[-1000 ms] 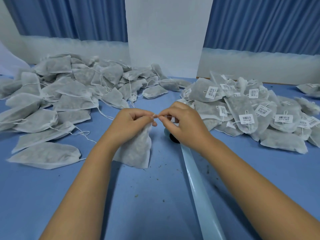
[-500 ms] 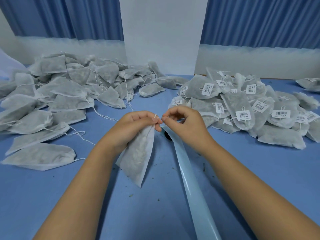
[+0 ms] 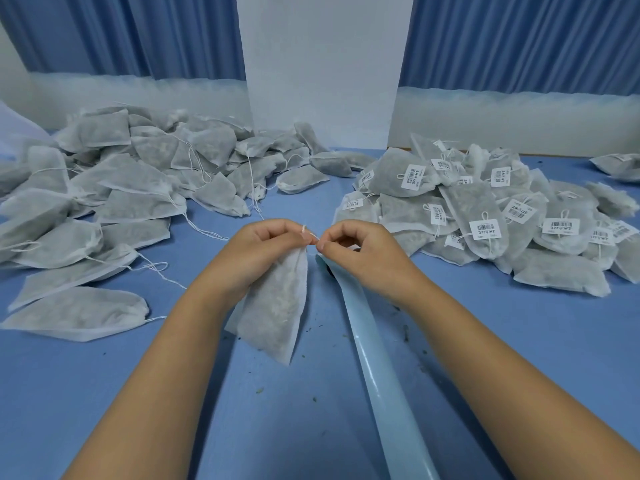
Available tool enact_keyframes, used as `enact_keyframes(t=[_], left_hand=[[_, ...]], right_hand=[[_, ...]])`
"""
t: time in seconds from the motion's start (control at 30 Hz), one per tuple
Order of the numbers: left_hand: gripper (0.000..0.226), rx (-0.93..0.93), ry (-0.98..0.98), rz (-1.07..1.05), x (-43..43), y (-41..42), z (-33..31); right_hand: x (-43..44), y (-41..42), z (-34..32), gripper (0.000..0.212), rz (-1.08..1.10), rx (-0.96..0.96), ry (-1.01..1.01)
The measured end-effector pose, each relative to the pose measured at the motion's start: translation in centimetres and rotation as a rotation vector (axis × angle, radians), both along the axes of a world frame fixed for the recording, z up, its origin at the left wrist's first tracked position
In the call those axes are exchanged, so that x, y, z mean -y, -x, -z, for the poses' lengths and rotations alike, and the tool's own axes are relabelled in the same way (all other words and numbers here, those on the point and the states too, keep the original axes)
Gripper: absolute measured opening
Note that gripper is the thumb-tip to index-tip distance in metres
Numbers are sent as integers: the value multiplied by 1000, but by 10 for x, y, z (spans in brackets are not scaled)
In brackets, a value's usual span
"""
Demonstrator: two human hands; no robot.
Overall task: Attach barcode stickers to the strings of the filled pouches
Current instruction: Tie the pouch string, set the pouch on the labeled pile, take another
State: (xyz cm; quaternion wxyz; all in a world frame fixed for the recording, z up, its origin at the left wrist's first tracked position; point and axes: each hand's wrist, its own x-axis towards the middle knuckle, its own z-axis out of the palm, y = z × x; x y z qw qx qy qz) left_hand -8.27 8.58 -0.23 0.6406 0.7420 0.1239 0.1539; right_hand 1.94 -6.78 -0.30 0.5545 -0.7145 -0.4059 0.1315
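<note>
A filled white mesh pouch [image 3: 275, 306] hangs from my left hand [image 3: 266, 249], which grips its top and pinches the white string [image 3: 309, 233]. My right hand [image 3: 360, 251] pinches the same string just to the right, fingertips nearly touching the left ones. No sticker shows between the fingers. A pale blue strip of sticker backing [image 3: 377, 372] runs from under my right hand toward the bottom edge.
A heap of unlabelled pouches [image 3: 114, 192] with loose strings covers the left of the blue table [image 3: 104, 393]. A heap of pouches with barcode stickers [image 3: 485, 216] lies at the right. A white panel [image 3: 322, 71] and blue curtains stand behind.
The pouch has lifted off the table and now hangs lower and straighter from my left hand. Both hands stayed together at the string, shifting slightly.
</note>
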Motion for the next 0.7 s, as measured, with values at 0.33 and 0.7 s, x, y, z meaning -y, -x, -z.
enact_keyframes(t=[0.33, 0.7], left_hand=[[12, -124, -122, 2, -3, 4, 1], [18, -238, -287, 126, -14, 9, -1]], right_hand=[[-2, 3, 4, 24, -49, -20, -95], [1, -4, 8, 13, -120, 371, 138]])
